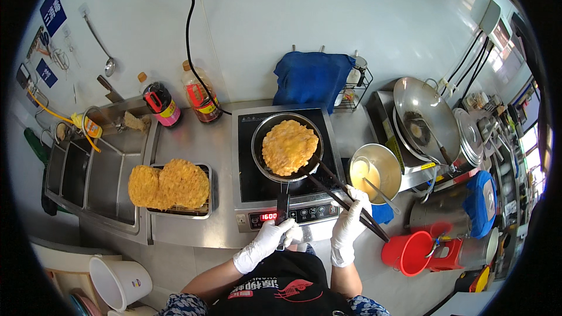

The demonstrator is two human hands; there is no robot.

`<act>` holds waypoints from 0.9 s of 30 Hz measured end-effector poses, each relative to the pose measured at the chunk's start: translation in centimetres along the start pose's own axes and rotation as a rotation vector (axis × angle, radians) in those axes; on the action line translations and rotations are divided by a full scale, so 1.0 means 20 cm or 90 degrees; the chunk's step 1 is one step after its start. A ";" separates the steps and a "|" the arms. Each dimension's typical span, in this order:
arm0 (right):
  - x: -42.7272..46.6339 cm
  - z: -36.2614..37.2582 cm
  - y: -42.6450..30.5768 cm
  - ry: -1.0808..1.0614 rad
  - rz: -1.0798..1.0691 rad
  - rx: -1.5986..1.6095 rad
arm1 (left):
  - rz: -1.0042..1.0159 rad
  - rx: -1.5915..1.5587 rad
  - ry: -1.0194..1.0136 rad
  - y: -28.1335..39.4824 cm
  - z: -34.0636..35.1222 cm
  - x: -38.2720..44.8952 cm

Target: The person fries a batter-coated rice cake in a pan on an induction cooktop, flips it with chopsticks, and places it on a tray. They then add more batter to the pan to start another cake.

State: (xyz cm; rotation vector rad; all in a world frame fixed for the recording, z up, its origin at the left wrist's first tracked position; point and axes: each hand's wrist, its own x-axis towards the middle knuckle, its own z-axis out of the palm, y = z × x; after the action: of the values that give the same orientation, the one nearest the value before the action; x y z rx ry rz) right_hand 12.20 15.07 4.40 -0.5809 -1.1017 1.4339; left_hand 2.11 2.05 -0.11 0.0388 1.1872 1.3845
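My left hand (268, 241), in a white glove, grips the black handle of a frying pan (256, 158). The pan sits on an induction cooker (246, 193) with a lit red display. A round golden fried cake (290, 147) lies in the pan. My right hand (351, 219), also gloved, holds long dark chopsticks (327, 188), whose tips are at the cake's lower right edge. Several browned cakes (182, 184) rest on a rack in a metal tray (210, 197) to the left. Right of the cooker stands a metal pot (392, 169) with pale yellow batter and a ladle (382, 193).
A steel sink (112, 184) is at the left, with two sauce bottles (161, 103) (202, 96) behind the counter's middle. A blue cloth (311, 77) covers a rack at the wall. A large wok (432, 105) and a red bucket (404, 252) stand at the right.
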 end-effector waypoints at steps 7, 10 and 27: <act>0.06 0.00 -0.02 -0.040 -0.057 0.025 | -0.001 -0.022 -0.027 0.02 -0.01 0.00; 0.09 0.01 -0.03 -0.036 -0.088 -0.004 | -0.004 -0.027 -0.027 0.03 -0.01 0.00; 0.20 0.05 -0.11 -0.057 -0.134 -0.047 | 0.016 -0.020 -0.056 0.05 -0.01 -0.01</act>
State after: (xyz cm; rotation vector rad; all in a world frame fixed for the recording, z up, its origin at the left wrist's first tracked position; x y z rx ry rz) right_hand 11.66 18.32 7.61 -0.4413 -1.2516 1.2504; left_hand 1.25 2.04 0.65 0.0915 1.0956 1.4084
